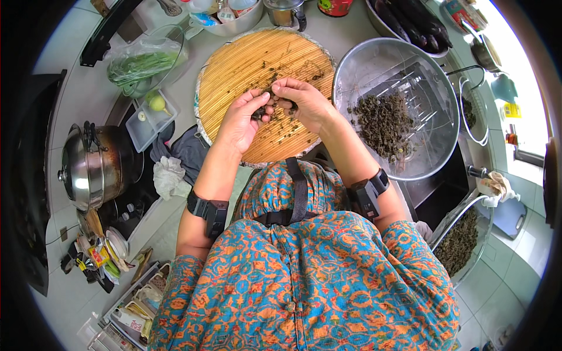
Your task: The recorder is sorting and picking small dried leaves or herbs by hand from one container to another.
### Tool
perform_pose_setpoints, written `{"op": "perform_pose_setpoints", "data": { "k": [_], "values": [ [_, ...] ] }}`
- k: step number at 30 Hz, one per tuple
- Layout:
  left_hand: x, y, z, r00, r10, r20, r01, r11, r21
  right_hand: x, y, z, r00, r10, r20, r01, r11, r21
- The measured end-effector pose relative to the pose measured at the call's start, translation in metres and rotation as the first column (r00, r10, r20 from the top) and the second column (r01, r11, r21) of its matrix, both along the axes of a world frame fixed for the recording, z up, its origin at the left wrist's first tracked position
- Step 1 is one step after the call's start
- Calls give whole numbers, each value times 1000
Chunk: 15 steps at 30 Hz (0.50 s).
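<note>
Over a round woven tray [228, 66] with a wrapped rim, my left hand [246, 115] and my right hand [303, 103] meet, fingertips nearly touching. Each holds a small clump of dark, dried plant material; what kind of plant cannot be told. Dark bits and thin stems [307, 70] lie scattered on the tray beneath and beyond the hands. Just right of the tray, a large round metal-rimmed sieve [439, 145] holds a heap of the same-looking dried material [386, 127].
At the left stand a steel steamer pot [94, 162], a clear plastic container [145, 127] and bagged green vegetables [142, 66]. A bowl of eggplants [412, 22] sits at the back right, a mug [285, 13] at the back. Another filled strainer [461, 245] is at the lower right.
</note>
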<state>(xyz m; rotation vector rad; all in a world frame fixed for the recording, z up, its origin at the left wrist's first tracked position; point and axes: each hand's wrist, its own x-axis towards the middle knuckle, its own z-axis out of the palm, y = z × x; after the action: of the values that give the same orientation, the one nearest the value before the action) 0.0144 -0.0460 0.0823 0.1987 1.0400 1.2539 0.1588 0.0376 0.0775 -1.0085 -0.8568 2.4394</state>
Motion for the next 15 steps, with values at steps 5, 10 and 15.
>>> {"op": "perform_pose_setpoints", "data": {
  "k": [5,10,15],
  "values": [
    [-1,0,6,999,0,33,0,1000,-8,3,1,-1,1000,-6,-13,6,1000,-17],
    [-1,1,8,999,-18,29,18,1000,-3,2,1,5,999,-39,-21,38,998,-54],
    [0,1,10,999,-1,37,2,1000,-10,6,3,3,997,-36,-65,31,997,-73]
  ]
}}
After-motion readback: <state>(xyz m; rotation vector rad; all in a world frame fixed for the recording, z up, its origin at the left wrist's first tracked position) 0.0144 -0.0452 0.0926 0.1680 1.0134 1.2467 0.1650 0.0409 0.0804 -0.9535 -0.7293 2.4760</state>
